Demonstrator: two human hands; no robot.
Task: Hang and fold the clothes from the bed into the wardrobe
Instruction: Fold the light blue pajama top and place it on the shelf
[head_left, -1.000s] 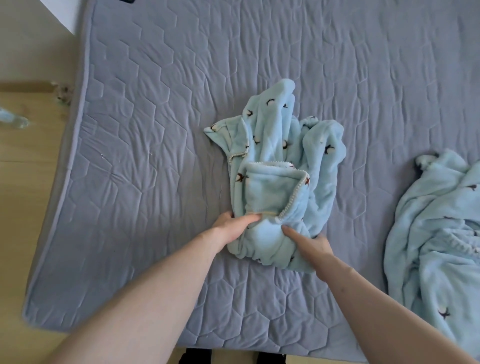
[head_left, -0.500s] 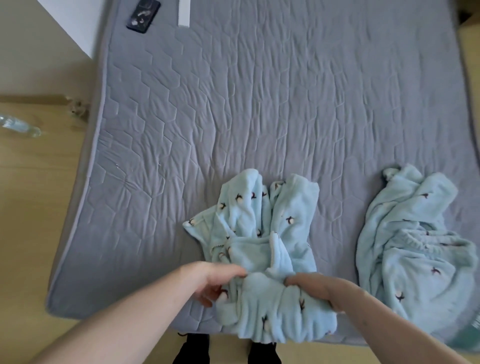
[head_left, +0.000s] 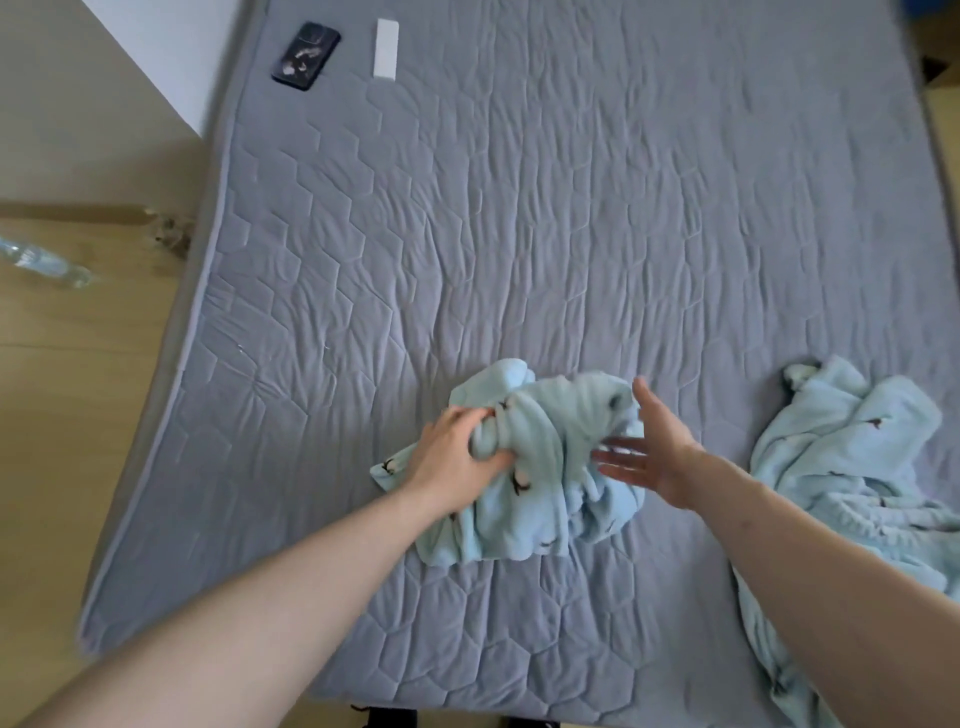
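A light blue fleece garment with small dark prints lies bunched on the grey quilted bed, near its front edge. My left hand grips a fold of it at the left side, fingers curled into the cloth. My right hand is spread with straight fingers at the garment's right side, blurred, and holds nothing. A second light blue fleece garment lies crumpled at the right, partly behind my right forearm.
A dark phone and a small white block lie at the bed's far left corner. A clear plastic bottle lies on the wooden floor at the left. A white panel stands beside the bed.
My right hand has let go of the garment and spread its fingers. The garment has gone from a neat fold into a bunch, still gripped by my left hand. The camera has tilted up.
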